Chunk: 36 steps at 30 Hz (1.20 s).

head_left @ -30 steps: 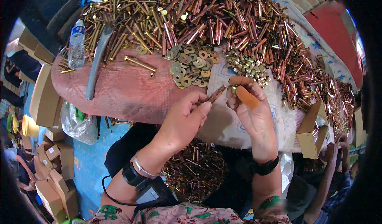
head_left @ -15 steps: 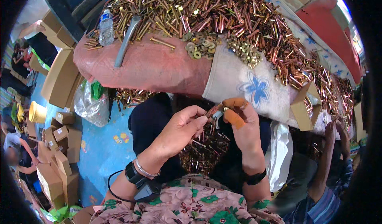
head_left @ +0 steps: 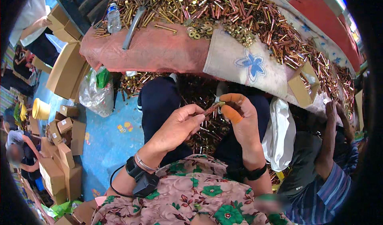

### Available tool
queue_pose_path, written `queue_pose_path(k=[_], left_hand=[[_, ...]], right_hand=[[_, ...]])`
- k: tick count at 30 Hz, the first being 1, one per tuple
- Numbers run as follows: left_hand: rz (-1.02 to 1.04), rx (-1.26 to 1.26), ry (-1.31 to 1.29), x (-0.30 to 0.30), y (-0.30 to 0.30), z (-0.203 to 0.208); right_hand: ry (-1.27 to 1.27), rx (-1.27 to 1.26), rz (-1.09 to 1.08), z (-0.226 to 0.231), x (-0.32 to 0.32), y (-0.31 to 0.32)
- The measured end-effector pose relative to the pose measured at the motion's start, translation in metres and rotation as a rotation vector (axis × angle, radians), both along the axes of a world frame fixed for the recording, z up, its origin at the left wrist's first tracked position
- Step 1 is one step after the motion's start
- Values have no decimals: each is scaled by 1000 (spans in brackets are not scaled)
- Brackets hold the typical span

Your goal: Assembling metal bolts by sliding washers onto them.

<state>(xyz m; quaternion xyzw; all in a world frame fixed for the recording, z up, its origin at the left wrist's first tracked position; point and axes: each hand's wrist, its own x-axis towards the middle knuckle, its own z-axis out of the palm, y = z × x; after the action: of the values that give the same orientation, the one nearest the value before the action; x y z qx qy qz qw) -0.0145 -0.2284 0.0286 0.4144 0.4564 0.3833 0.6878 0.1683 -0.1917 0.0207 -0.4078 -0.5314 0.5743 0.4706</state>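
Note:
My left hand [head_left: 175,125] pinches a copper-coloured anchor bolt [head_left: 211,110] between thumb and fingers, above my lap. At its upper right end sits a small brass-coloured nut [head_left: 222,104]. My right hand [head_left: 241,119], with orange covers on thumb and forefinger, closes around that nut end. In front of me, a heap of similar bolts [head_left: 239,9] covers the far part of the cloth-covered table [head_left: 159,49]. Along its near edge lie a pile of flat washers [head_left: 198,30] and a pile of small nuts [head_left: 240,34]. More bolts [head_left: 205,135] lie below, between my knees.
A water bottle [head_left: 113,18] and a grey metal bar [head_left: 134,27] rest at the table's left. An open carton [head_left: 301,85] sits at its right edge, near a co-worker's arms [head_left: 330,133]. Cardboard boxes [head_left: 62,161] and a plastic bag [head_left: 95,95] stand on the left floor.
The table and surroundings sit higher in the picture. My right fingers have parted slightly around the bolt's end, so the nut shows more. My left hand keeps its hold.

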Motion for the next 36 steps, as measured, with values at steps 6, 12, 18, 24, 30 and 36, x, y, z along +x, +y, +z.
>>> queue_pose_path(k=[6,12,18,24,30,36], left_hand=[[-33,15,-1,4,-14,3],[-83,8,-4,12,-18,7],[-65,67,70,9,-18,3],[-57,372,303,12,-20,-9],[-6,422,403,5,-22,-21],[105,555,462,-3,-28,-26]], right_hand=[[111,-44,21,-6,5,-13],[74,-44,33,0,18,-20],[-234,98,53,7,18,-14],[-398,222,40,4,23,-14],[-162,12,-44,-1,-4,-25],[33,-126,-78,-6,-22,-27]])
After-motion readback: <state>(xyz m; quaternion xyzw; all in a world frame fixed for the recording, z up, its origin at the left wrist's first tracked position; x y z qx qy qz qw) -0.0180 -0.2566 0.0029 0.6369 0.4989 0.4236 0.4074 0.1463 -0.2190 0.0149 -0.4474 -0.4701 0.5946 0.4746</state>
